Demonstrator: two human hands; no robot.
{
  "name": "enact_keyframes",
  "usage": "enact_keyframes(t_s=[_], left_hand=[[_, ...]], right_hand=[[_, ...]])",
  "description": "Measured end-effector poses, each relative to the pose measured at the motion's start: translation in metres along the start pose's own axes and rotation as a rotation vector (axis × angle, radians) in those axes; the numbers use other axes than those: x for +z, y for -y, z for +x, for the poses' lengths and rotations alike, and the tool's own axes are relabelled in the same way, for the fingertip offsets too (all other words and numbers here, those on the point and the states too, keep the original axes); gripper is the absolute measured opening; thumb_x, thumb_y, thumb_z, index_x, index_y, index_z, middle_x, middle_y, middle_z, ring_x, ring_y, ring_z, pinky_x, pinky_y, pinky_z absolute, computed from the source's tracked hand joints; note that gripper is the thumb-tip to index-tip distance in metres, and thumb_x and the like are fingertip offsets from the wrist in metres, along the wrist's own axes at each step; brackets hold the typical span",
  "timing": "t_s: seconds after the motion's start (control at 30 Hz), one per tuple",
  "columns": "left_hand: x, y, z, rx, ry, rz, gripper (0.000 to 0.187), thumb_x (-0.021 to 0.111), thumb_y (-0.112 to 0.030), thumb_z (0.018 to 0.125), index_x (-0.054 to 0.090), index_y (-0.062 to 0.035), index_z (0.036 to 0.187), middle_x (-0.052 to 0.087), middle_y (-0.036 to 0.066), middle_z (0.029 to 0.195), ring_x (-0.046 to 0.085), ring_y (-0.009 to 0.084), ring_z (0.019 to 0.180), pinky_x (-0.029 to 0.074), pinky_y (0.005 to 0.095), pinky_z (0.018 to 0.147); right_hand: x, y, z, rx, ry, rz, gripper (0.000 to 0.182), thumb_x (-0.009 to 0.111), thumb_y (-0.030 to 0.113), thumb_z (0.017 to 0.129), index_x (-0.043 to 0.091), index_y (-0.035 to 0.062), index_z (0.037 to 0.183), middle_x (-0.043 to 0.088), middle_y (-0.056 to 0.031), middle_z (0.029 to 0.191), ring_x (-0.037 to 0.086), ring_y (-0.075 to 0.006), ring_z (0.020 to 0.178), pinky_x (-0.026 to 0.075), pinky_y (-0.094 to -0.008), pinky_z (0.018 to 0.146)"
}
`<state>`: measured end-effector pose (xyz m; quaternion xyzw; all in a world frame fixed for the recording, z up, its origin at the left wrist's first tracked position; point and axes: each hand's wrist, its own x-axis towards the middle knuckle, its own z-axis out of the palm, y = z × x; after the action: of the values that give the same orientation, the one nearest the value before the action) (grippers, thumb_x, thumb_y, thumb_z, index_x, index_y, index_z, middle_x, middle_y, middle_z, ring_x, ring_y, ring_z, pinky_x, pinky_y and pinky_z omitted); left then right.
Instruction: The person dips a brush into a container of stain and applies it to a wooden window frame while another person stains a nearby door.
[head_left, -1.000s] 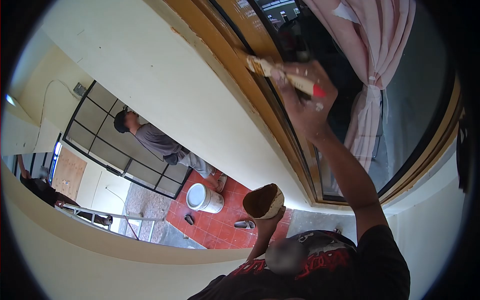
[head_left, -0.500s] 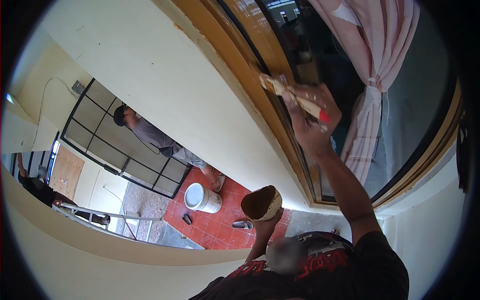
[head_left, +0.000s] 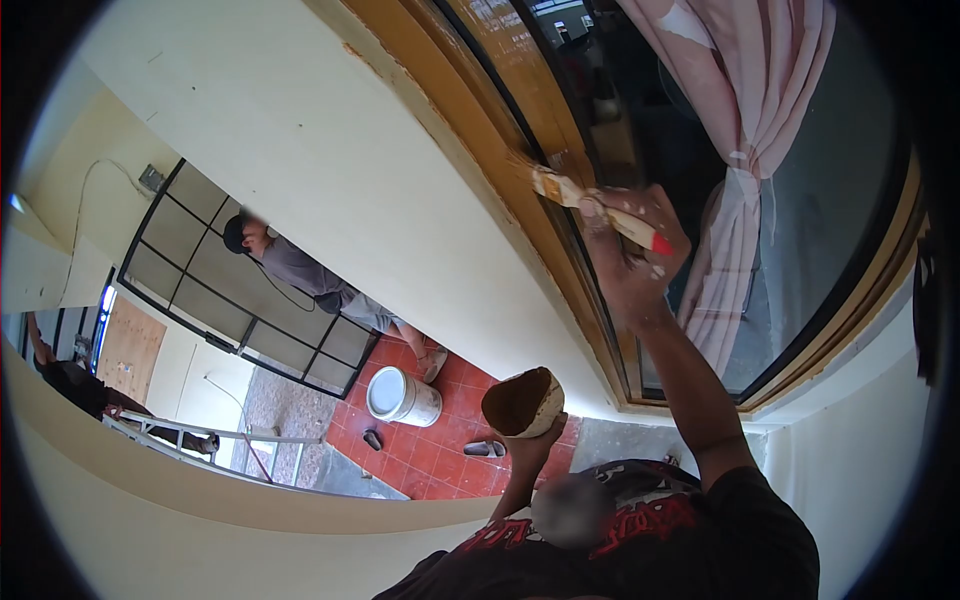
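My right hand (head_left: 640,250) is closed around a paintbrush (head_left: 630,228) with a pale, red-tipped handle. White paint specks mark the fingers. The brush's bristles lie at the brown window frame (head_left: 480,130), beside the dark glass. Lower down, my left hand (head_left: 538,450) grips a cut-open container (head_left: 524,404) from below; its rim is uneven, its inside is brown and its pale outer wall is stained. Most of the left palm is hidden behind it.
Pink curtains (head_left: 745,190) hang behind the glass. Below, a white bucket (head_left: 403,396) and sandals (head_left: 484,449) are on red tiles (head_left: 455,400). One person (head_left: 310,275) is by a black-framed gate (head_left: 190,250); another (head_left: 80,385) is on a ladder (head_left: 190,437).
My right hand and the paintbrush have shifted slightly right and down along the window frame. My left hand keeps the container in nearly the same place.
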<state>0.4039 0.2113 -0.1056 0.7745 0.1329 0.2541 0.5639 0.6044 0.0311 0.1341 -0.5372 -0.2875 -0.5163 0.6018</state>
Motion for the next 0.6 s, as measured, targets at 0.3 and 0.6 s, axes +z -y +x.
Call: enact_keyframes(t_s=[0.3,0.6], left_hand=[[0.006,-0.025,-0.002,0.062,-0.074,-0.071,0.061,0.084,-0.004,0.072,0.055,0.0028,0.125,0.066,0.011,0.112,0.067,0.0196,0.098,0.057,0.0318,0.085],[0.003,-0.022,0.001,-0.019,0.023,-0.055,0.076,0.088,-0.013,0.072,0.049,0.0002,0.135,0.059,0.013,0.128,0.06,0.0233,0.115,0.05,0.0361,0.099]], right_hand=[[0.008,-0.007,0.009,-0.044,-0.033,0.025,0.01,0.075,0.006,0.089,0.071,0.0014,0.096,0.071,-0.0095,0.09,0.062,-0.0131,0.076,0.049,-0.0258,0.066],[-0.009,0.007,0.002,0.096,-0.14,-0.029,0.013,0.08,0.006,0.083,0.071,0.0029,0.091,0.074,-0.0111,0.084,0.067,-0.0208,0.068,0.048,-0.0315,0.063]])
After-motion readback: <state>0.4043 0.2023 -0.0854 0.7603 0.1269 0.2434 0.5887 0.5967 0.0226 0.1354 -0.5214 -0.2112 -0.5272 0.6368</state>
